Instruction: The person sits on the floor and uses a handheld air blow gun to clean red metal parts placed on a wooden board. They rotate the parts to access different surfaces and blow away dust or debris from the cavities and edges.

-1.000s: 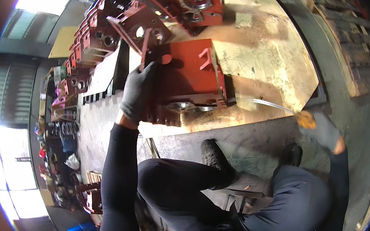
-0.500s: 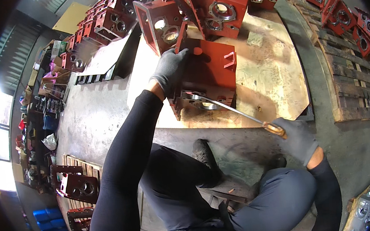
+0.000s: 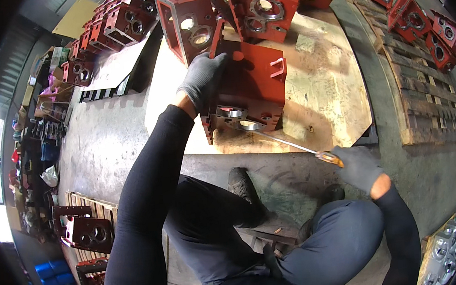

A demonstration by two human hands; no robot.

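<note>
A red metal gearbox housing [image 3: 252, 79] lies on a plywood sheet in front of me, its machined bores facing me. My left hand [image 3: 204, 79], in a grey glove, is closed over the housing's upper left edge. My right hand [image 3: 359, 168], also gloved, grips the amber handle of a long screwdriver [image 3: 328, 158]. Its thin steel shaft slants up and left to the lower rim of the right-hand bore, where the tip is hard to make out. The left-hand bore shows a bright machined ring.
More red housings [image 3: 266, 9] stand just behind on the plywood sheet [image 3: 331, 77]. Others sit on a wooden pallet [image 3: 426, 90] at right, at the far left and at lower left. Grey metal parts [image 3: 452, 247] fill the lower right corner. A cluttered shelf runs along the left wall.
The screwdriver's tip has moved from the left-hand bore to the right-hand bore's lower rim, its shaft now lower. My left hand keeps its hold on the housing.
</note>
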